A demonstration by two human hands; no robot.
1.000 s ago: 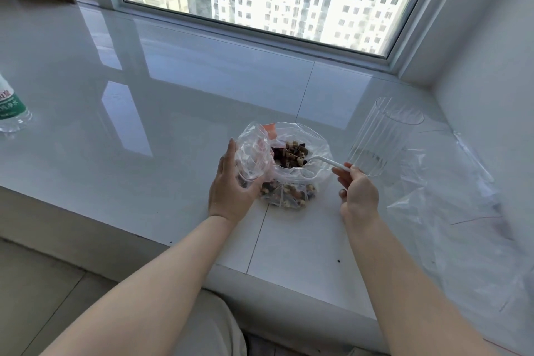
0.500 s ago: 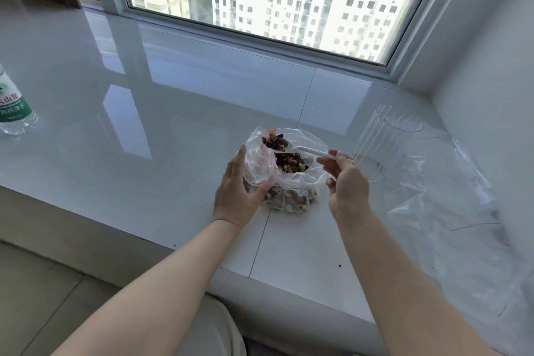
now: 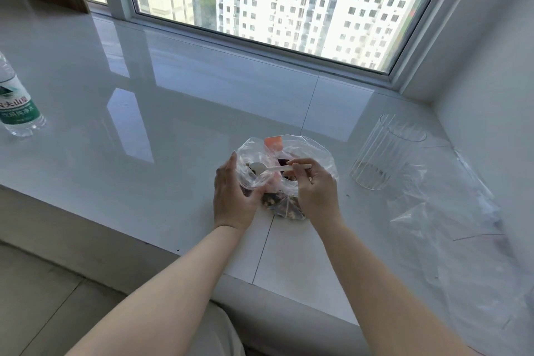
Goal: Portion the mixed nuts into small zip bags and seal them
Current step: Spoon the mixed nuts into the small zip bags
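Right hand (image 3: pixel 316 191) fingers (image 3: pixel 300 166) pinch white spoon (image 3: pixel 277 167) handle; bowl over small zip bag (image 3: pixel 254 170) mouth, held open by left hand (image 3: pixel 231 199). Mixed nuts (image 3: pixel 284 205) in one larger bag (image 3: pixel 315 153) behind, near counter (image 3: pixel 173 113) front edge. One bottle (image 3: pixel 17 104) far left — green label unreadable. One clear cup (image 3: pixel 381 153), loose bags (image 3: pixel 450 211) at right.

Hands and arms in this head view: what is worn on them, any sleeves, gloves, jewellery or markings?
Both forearms are bare up to the frame's lower edge, with no sleeves showing. The left hand and right hand wear no gloves; no rings, watch, bracelets or markings are visible. Light-coloured clothing shows at the lap between the arms.
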